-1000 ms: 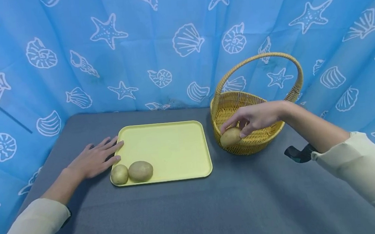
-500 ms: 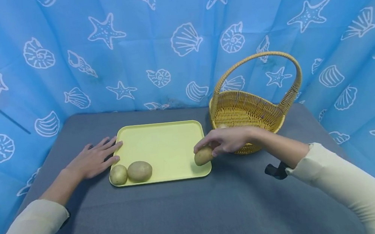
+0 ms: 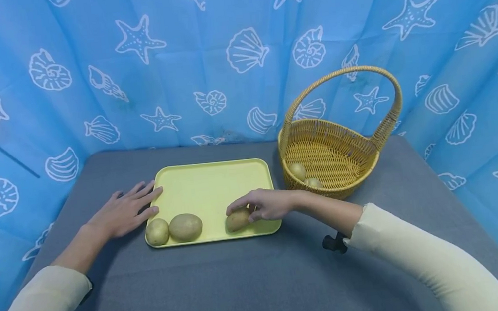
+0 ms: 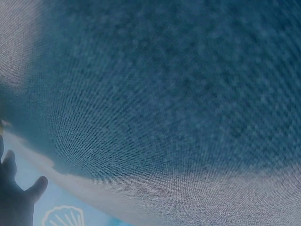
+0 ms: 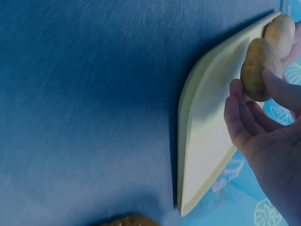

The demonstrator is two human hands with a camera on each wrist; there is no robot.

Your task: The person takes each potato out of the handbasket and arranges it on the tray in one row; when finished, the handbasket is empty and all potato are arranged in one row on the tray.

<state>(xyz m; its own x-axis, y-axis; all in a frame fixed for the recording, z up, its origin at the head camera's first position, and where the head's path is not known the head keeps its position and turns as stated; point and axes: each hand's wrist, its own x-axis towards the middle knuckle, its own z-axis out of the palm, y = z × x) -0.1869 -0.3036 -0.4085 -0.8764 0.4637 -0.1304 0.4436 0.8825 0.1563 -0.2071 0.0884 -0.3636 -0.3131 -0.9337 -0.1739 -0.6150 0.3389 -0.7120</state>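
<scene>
Well, take the tray as a clock face, twelve at the far edge, and start on the left: the left hand lies at nine, fingers spread and relaxed, gripping nothing, its fingertips over the rim of the yellow tray — steadying it, I'd guess. Just inside the near edge, a small round potato sits at about eight, and a bigger oval potato lies beside it, between seven and eight; the two look to be touching.

Farther right, between four and five, the right hand grips a third potato between thumb and fingers. That potato is over the near part of the tray, with a gap between it and the oval one; from where I stand I can't be sure whether it touches the surface, though the shadow seen from the right wrist suggests it's held just above.

Last, toward half past two and off the tray, stands the wicker basket, with a pale potato at its own half past eight and another potato nearer half past seven, partly hidden by the rim.

To my eye the step is setting a basket potato into the row. The next move probably calls for a short slide toward nine, a gentle lowering beside the oval one, and letting go only once it sits steady — round things like these may roll.
</scene>
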